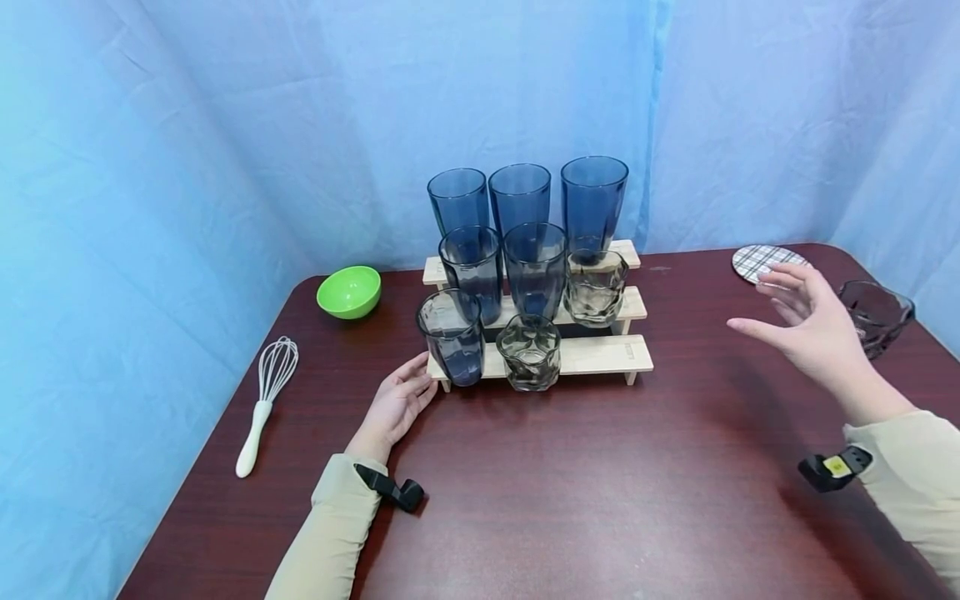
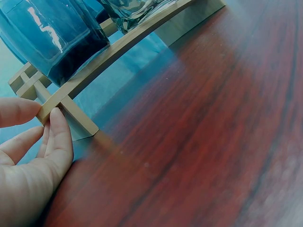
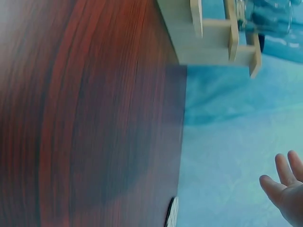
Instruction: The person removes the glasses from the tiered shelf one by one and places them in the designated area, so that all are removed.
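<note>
My left hand [image 1: 397, 404] is at the front left corner of a three-step wooden rack [image 1: 600, 354]. In the left wrist view, thumb and fingers pinch the end of its lowest plank [image 2: 94, 68]. That step carries a tall blue-grey glass [image 1: 459, 354] and a short wavy smoky glass [image 1: 531, 362]. On the middle step stand two tall glasses and a short wavy glass [image 1: 596, 292]; three tall blue glasses [image 1: 595, 200] fill the top. My right hand [image 1: 817, 333] is raised with spread fingers, holding nothing, partly in front of a short dark glass [image 1: 881, 317].
A round checked coaster [image 1: 757, 262] lies at the back right of the dark red table [image 1: 585, 517]. On the left are a green bowl [image 1: 349, 292] and a white whisk [image 1: 262, 408]. Blue curtains [image 1: 375, 108] hang behind the table and along both sides.
</note>
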The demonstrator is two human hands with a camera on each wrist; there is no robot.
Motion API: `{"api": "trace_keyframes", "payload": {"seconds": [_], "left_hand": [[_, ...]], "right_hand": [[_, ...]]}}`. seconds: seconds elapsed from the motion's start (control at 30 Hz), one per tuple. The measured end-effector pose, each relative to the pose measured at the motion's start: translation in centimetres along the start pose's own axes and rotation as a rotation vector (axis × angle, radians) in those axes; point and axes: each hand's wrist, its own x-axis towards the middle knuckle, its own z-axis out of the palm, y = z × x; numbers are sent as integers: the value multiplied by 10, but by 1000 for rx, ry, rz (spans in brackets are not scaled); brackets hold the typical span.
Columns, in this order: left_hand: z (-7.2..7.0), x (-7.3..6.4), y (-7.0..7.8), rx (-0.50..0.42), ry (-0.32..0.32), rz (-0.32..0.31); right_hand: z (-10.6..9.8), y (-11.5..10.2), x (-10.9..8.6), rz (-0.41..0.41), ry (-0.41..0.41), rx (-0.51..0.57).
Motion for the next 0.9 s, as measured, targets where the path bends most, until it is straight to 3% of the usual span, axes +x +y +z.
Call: {"api": "trace_keyframes", "payload": {"seconds": [0.37, 0.63, 0.9], "left_hand": [[-1, 0, 0, 13, -9, 8], [-1, -1, 0, 13, -7, 5], [0, 0, -1, 5, -7, 5]], "right_hand": [[33, -15, -8, -124, -56, 72], [56, -23, -14, -161, -92, 180], [78, -33, -21, -262, -149, 142]]}}
